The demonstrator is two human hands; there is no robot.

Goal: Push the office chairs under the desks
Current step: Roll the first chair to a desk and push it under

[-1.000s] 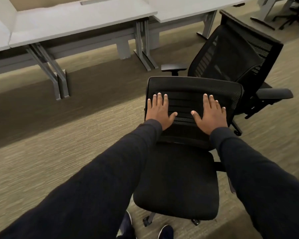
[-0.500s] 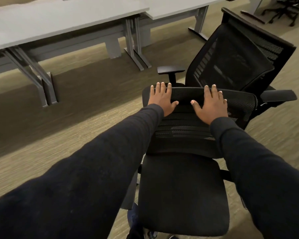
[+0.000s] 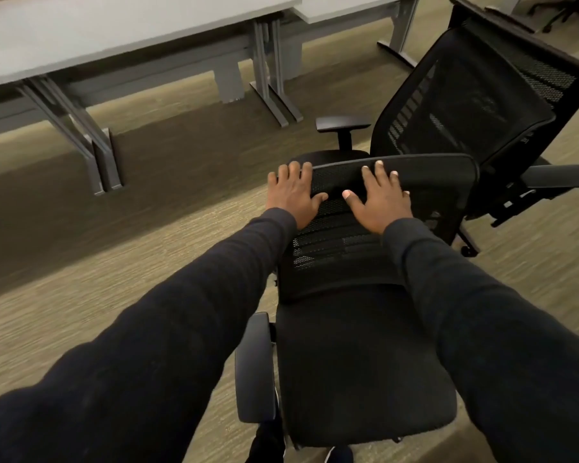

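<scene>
A black mesh-back office chair (image 3: 358,362) stands right in front of me, its seat toward me and its backrest toward the desks. My left hand (image 3: 293,195) lies flat on the left end of the backrest's top edge, fingers spread. My right hand (image 3: 380,198) lies flat near the middle of that edge. Neither hand curls around anything. A second, taller black mesh chair (image 3: 475,105) stands just behind and to the right, close to the first chair. A long grey desk (image 3: 114,38) runs across the far left and another grey desk (image 3: 345,5) adjoins it at the right.
Grey metal desk legs (image 3: 98,152) stand on the carpet at left and a second pair of legs (image 3: 274,88) at centre. Open carpet lies between the chairs and the desks. More chair bases (image 3: 568,11) show at the top right corner. My shoes show below the seat.
The chair has rolled forward toward the desks with my hands on it. My hands have slid up from the middle of the backrest to its top edge, and the left hand moved to the left end.
</scene>
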